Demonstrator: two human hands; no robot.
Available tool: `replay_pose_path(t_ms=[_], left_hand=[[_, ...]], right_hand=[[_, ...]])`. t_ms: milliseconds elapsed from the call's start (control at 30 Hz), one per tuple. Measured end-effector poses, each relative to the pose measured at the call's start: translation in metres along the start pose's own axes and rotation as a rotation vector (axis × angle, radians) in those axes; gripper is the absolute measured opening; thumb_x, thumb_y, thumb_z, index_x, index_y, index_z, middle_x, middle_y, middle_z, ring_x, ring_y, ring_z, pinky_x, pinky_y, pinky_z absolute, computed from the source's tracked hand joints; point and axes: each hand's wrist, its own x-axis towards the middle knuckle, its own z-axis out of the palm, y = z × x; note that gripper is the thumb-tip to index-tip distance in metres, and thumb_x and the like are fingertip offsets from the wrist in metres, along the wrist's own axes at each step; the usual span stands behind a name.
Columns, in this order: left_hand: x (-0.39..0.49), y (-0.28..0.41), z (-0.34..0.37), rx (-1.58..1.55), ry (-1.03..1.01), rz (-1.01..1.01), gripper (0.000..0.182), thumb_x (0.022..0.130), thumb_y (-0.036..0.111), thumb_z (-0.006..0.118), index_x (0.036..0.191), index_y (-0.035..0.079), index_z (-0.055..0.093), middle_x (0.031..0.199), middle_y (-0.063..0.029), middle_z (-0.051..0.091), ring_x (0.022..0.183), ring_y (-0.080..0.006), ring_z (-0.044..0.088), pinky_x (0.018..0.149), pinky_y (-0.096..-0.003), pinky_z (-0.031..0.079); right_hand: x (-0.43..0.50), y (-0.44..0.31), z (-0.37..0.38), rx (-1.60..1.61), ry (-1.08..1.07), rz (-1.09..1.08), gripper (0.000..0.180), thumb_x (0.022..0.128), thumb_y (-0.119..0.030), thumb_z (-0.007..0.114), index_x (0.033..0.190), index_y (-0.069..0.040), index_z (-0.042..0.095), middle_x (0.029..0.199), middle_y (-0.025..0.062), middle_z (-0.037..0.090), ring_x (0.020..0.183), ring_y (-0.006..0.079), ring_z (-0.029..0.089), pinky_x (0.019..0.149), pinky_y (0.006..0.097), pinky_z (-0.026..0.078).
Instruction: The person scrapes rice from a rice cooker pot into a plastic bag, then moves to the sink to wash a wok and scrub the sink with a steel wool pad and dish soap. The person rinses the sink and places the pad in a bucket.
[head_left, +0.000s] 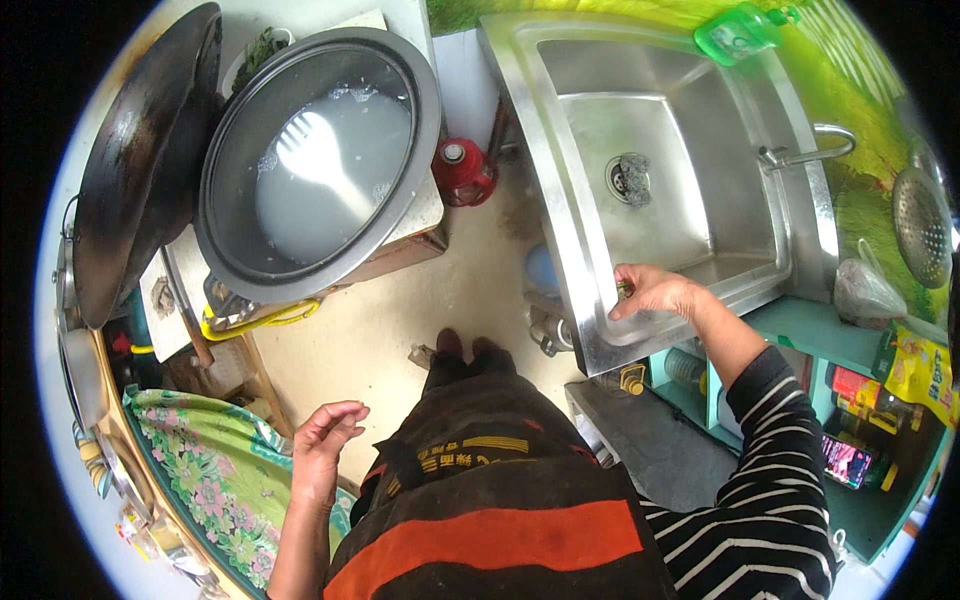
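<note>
My right hand (654, 291) reaches over the near corner of the stainless steel sink (585, 259). Its thumb and fingers pinch something small and greenish (622, 288), mostly hidden by the fingers. A steel wool scourer (636, 180) lies over the drain in the basin. My left hand (328, 435) hangs in the air beside the green floral cloth (202, 472), fingers loosely bent, with nothing visible in it. Ahead on the left stands a large dark pot (225, 217) of cloudy water (300, 217). A bright fork-shaped patch shows in it; I cannot tell whether it is glare or a utensil.
A blackened wok (127, 172) leans left of the pot. Between pot and sink, a red container (465, 172) stands on the floor. A green detergent bottle (739, 34) and a faucet (810, 150) are at the sink's far side. Teal shelves (799, 330) hold packets and bottles on the right.
</note>
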Motion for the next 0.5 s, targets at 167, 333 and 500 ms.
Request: replay_pose_path(t_ms=[167,333,500], left_hand=[[-0.009,-0.014,0.009,0.03,-0.005,-0.036,0.016,0.091,0.007,0.052,0.102,0.001,0.062,0.101,-0.0075,0.064,0.098,-0.0165,0.06,0.084,-0.0295,0.047],[-0.014,-0.024,0.004,-0.01,0.05,-0.045,0.017,0.089,0.004,0.053,0.103,0.001,0.063,0.101,-0.0081,0.064,0.1,-0.0171,0.06,0.084,-0.0295,0.047],[-0.025,-0.064,-0.019,-0.093,0.101,0.02,0.018,0.087,0.002,0.055,0.104,0.0,0.063,0.101,-0.0067,0.064,0.097,-0.0163,0.06,0.083,-0.0282,0.047]], right_hand=[[-0.005,0.013,0.001,0.223,0.065,-0.029,0.042,0.068,-0.015,0.077,0.104,-0.005,0.058,0.093,0.0047,0.06,0.088,0.0156,0.054,0.08,0.0288,0.043],[-0.018,-0.01,-0.005,0.378,0.144,0.064,0.032,0.071,-0.001,0.074,0.096,-0.005,0.056,0.085,-0.0003,0.058,0.079,0.0103,0.054,0.071,0.0233,0.044],[-0.026,-0.059,-0.007,0.38,0.157,-0.028,0.041,0.071,0.007,0.068,0.109,-0.003,0.055,0.096,0.0032,0.057,0.088,0.014,0.057,0.076,0.0272,0.05]])
